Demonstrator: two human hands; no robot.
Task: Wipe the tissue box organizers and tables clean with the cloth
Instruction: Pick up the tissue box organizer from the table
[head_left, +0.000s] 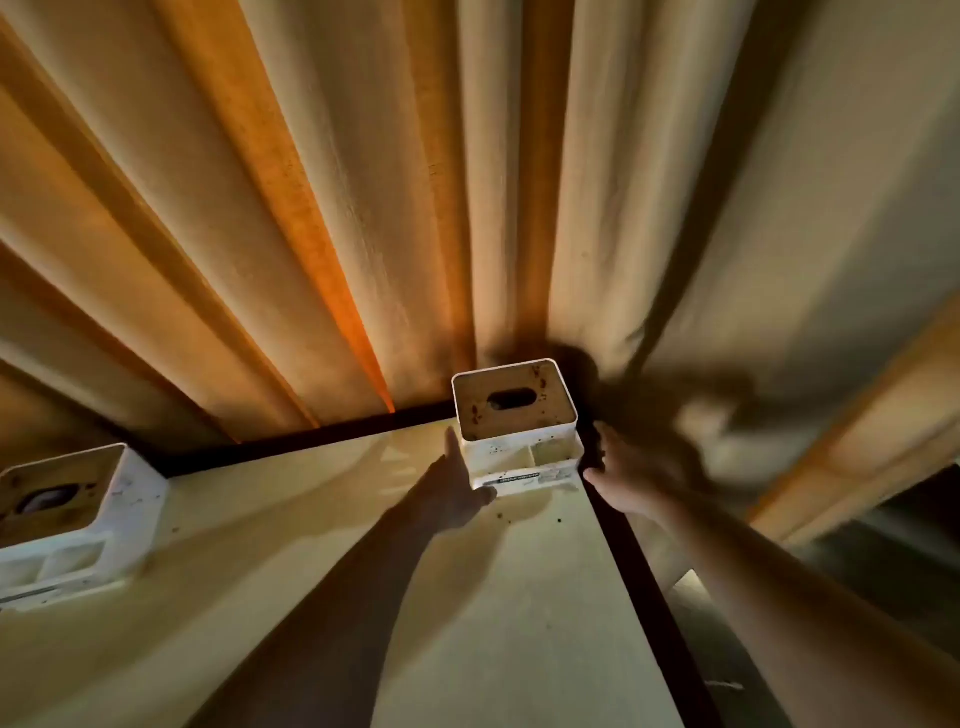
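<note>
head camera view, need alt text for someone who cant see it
Two hands reach for a white tissue box organizer at the far right corner of a pale table, the left hand on its left side and the right hand on its right. A second organizer stands at the left edge, with tan curtains behind.

White organizer (519, 441), speckled brown lid; orange curtain (291, 208)

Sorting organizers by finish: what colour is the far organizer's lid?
Brown, wood-like, speckled with dark spots, on the far organizer's lid; head view.
</note>
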